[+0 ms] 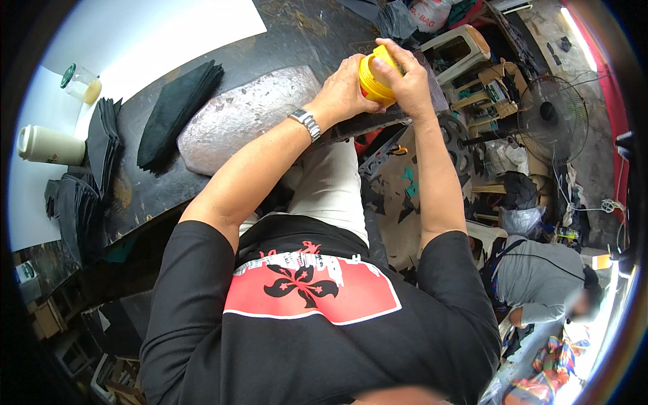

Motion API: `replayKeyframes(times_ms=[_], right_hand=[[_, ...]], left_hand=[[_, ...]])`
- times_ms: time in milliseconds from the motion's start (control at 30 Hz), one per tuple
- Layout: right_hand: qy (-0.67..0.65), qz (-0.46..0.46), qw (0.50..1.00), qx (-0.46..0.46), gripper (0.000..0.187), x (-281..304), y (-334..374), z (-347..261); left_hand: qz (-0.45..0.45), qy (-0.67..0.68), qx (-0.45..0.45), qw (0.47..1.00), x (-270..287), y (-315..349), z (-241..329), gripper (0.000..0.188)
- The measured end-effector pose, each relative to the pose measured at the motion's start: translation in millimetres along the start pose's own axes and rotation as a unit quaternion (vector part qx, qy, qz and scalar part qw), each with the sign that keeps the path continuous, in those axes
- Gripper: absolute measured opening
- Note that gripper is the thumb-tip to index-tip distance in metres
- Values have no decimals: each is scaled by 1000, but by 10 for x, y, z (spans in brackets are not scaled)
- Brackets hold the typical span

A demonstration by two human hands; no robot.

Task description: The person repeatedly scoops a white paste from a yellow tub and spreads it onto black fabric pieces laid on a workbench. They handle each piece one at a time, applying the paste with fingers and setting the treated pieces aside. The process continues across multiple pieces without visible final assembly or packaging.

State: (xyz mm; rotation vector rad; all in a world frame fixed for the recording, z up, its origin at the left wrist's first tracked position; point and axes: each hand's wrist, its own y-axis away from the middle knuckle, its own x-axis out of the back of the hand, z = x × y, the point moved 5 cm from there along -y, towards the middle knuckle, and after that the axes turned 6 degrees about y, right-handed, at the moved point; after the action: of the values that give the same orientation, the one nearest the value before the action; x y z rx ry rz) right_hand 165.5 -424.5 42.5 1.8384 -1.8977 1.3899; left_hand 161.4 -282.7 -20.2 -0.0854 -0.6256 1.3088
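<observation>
A yellow plastic jar [370, 86] with a ridged neck and a bit of red on its side is held between my two hands, over the right end of the workbench. My left hand [343, 93] wraps round its left side, a metal watch on that wrist. My right hand [410, 81] grips its right side and top, the thumb lying across the upper part. Whether the yellow top piece is a separate lid, I cannot tell. Left of my hands, a grey stone slab [246, 118] lies on the dark bench [152, 196].
Stacks of black sheet pieces [179, 115] lie left of the slab. Farther left stand a green-lidded glass jar [82, 85] and a cream tumbler [52, 145]. On the right are a plastic stool [459, 47], a fan [553, 118] and a bending person in grey [540, 277].
</observation>
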Motion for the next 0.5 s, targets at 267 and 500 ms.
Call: replayKeyframes(times_ms=[267,500], right_hand=[[-346,-61,932,-91,47,67,-84,287],[-408,-109,901,-99,69,72,-209,517]], left_hand=[[0,-37,41,998,-8,64,61,99],[-16,-59,64,996,-37,57,100,101]])
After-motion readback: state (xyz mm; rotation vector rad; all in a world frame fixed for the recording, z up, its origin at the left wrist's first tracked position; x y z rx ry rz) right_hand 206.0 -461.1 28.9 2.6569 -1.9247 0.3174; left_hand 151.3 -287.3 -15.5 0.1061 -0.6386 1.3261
